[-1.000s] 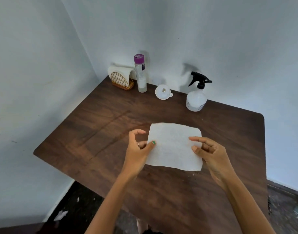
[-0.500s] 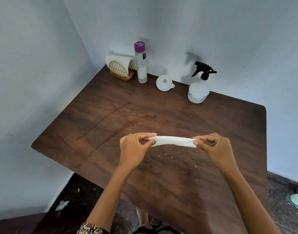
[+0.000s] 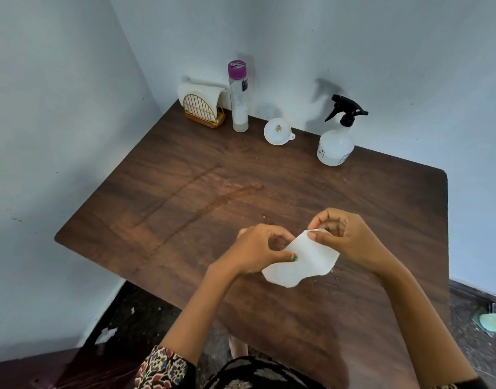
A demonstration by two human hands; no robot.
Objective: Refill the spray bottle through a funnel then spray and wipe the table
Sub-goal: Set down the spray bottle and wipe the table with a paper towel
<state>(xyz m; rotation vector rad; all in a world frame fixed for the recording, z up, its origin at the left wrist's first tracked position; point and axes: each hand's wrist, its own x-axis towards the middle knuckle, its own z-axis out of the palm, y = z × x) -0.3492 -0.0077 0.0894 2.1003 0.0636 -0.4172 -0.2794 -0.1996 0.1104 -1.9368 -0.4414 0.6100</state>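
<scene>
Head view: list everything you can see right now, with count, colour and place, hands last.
table: one, dark brown wood, fills the room corner
napkin holder: one, gold wire with white napkins, far left corner
tall bottle: one, clear with purple cap, right of the holder
funnel: one, white, between the two bottles
spray bottle: one, translucent white with black trigger, far right
paper towel: one, white, folded, held above the near table
droplets: several, small, near the towel
left hand: pinching the towel
right hand: pinching the towel's top edge
</scene>
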